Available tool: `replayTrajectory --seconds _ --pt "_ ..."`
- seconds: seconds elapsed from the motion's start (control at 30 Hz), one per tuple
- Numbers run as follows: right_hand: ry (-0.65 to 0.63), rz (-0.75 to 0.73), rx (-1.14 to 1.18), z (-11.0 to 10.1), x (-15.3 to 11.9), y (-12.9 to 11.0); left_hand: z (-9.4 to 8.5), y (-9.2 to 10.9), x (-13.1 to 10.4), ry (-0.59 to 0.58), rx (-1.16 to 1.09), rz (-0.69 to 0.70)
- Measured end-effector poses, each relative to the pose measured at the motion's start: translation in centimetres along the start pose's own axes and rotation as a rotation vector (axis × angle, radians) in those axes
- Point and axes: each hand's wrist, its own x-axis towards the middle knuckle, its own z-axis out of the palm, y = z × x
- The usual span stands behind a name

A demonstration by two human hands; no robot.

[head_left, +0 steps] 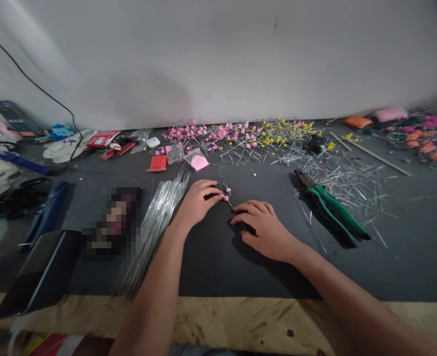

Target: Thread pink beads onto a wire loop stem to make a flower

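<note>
Head view: straight silvery wires point(162, 202) are lying bundled beside the left hand point(199, 203), whose thumb and forefinger are pinching a small wire piece point(226, 194). Sitting between the hands over the dark tabletop point(211, 267), it is showing a thin greyish loop, pale pink lumps and a slender tail slanting down rightward. The right hand point(261, 227) is curling its fingers near that tail; whether they are gripping, I cannot tell. Green-handled pliers point(335, 213) are lying farther right.

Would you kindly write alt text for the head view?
The left hand touches a small wire piece with pink bits; the right hand is beside its lower end. Bare wires lie left, green pliers right, pink- and yellow-tipped wires behind.
</note>
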Motion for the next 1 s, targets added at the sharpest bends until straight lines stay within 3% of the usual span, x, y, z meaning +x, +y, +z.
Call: replayTrajectory --seconds 0.5,0.6,0.7,0.77,0.8,0.93,1.0 --pt "0.035 0.003 0.05 0.3 0.0 0.2 -0.1 0.1 -0.2 -0.005 -0.014 -0.018" --pt "0.207 0.109 0.162 0.6 0.1 0.9 -0.3 0.2 -0.3 0.04 -0.04 -0.023" --pt "0.458 0.266 0.258 0.8 0.2 2.0 -0.4 1.3 -0.4 0.201 -0.025 -0.045" --pt "0.559 0.327 0.253 0.7 0.3 2.7 -0.1 2.9 -0.7 0.291 -0.006 -0.044" --pt "0.591 0.346 0.237 0.6 0.4 3.1 0.2 3.8 -1.0 0.261 -0.003 -0.015" --pt "0.66 0.413 0.151 0.2 1.0 4.3 1.9 7.6 -2.0 -0.117 0.046 0.239" --pt "0.666 0.422 0.101 0.2 1.6 5.0 2.6 8.9 -2.5 -0.196 0.075 0.319"
